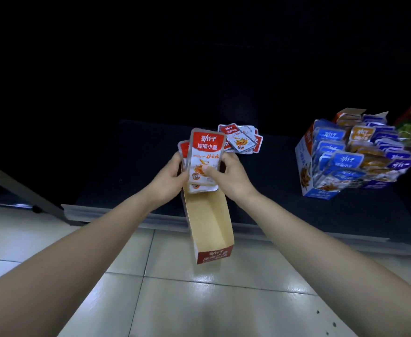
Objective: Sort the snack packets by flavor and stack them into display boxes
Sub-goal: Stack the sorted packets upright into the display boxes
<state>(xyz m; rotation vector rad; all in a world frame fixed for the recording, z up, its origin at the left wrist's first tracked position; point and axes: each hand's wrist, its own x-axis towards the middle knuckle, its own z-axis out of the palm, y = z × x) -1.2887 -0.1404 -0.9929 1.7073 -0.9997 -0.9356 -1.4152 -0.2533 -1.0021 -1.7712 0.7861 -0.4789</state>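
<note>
A small stack of red snack packets (205,156) stands upright at the far end of a long red display box (209,222), whose brown inside faces up and whose near end overhangs the table edge. My left hand (169,178) grips the packets from the left side. My right hand (228,177) holds them from the right, thumb pressed on the front packet. More red packets (242,139) lie in a loose pile on the dark table just behind.
At the right stands a blue display box (306,166) filled with blue packets (345,159), with orange and purple packets (379,152) in boxes beside it. The dark table (272,190) ends at a pale front edge. Below it is a glossy tiled floor (199,300).
</note>
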